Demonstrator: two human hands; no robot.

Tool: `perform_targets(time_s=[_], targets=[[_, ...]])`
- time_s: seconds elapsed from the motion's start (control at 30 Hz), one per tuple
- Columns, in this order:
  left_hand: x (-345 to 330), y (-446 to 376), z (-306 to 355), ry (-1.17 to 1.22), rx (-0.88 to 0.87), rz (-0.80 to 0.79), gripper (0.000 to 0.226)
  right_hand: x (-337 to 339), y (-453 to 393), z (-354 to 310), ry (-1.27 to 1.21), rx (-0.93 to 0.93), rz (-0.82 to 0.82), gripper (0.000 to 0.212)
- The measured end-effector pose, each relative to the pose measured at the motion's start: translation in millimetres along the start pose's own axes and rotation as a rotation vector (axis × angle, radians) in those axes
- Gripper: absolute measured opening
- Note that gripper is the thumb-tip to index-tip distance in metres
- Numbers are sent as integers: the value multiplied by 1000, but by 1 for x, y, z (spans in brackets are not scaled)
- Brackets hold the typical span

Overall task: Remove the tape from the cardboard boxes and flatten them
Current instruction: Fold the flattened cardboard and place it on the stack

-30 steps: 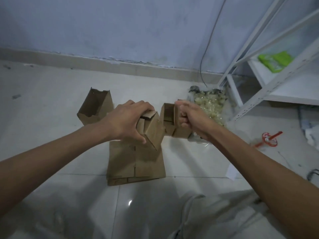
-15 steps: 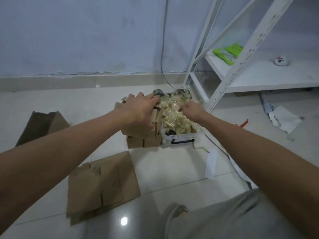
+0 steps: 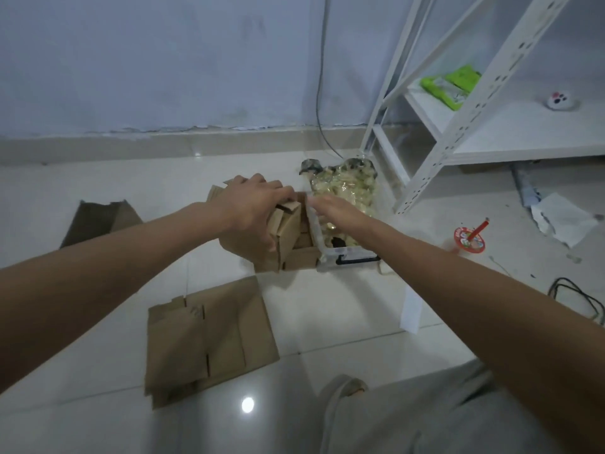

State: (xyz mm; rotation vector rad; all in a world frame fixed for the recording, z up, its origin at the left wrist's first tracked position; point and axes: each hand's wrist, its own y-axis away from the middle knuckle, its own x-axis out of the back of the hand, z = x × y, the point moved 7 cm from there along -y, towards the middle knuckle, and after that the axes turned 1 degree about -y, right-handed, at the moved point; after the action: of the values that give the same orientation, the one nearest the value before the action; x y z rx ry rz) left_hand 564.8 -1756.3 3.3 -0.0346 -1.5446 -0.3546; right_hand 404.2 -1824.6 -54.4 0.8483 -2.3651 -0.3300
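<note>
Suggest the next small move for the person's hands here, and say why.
Probably draw the right hand back to the small brown cardboard box that the left hand grips: the right hand reaches over the clear plastic bin of crumpled tape, apparently dropping tape, and the box is not yet flat.

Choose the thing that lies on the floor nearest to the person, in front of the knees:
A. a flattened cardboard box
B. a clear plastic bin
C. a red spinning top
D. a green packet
A: the flattened cardboard box lies flat on the tiles, nearer than the clear plastic bin.
</note>
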Motion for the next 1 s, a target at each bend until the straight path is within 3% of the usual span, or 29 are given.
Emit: perform_targets(time_s=[0.1, 0.17, 0.23, 0.33, 0.43, 0.53, 0.6, 0.67, 0.73, 0.83, 1.0], targets=[[8, 47, -20, -55, 8, 30, 97, -62, 26, -44, -190, 22, -212, 58], [15, 88, -37, -81, 38, 68, 100, -93, 40, -66, -285, 41, -261, 52], [21, 132, -54, -86, 105, 142, 106, -117, 55, -86, -293, 93, -214, 45], [24, 201, -76, -2, 343, 264, 116, -154, 78, -104, -271, 128, -120, 35], [-5, 259, -87, 317, 526, 306, 122, -200, 106, -113, -297, 145, -78, 29], [-48, 298, -80, 843, 508, 319, 105, -237, 126, -113, -146, 225, -58, 29], [-59, 315, -75, 1097, 556, 409, 72, -252, 139, -109, -78, 242, -87, 34], [-62, 332, -76, 1299, 715, 581, 34, -262, 152, -110, -2, 274, -93, 48], [-60, 346, -78, 1254, 883, 718, 33, -268, 166, -116, 32, 290, -90, 56], [-67, 363, -74, 1035, 1077, 702, 54, -280, 180, -113, -41, 206, -170, 57], [-91, 376, -57, 1235, 1112, 630, 40, -294, 191, -97, -125, 106, -272, 84]])
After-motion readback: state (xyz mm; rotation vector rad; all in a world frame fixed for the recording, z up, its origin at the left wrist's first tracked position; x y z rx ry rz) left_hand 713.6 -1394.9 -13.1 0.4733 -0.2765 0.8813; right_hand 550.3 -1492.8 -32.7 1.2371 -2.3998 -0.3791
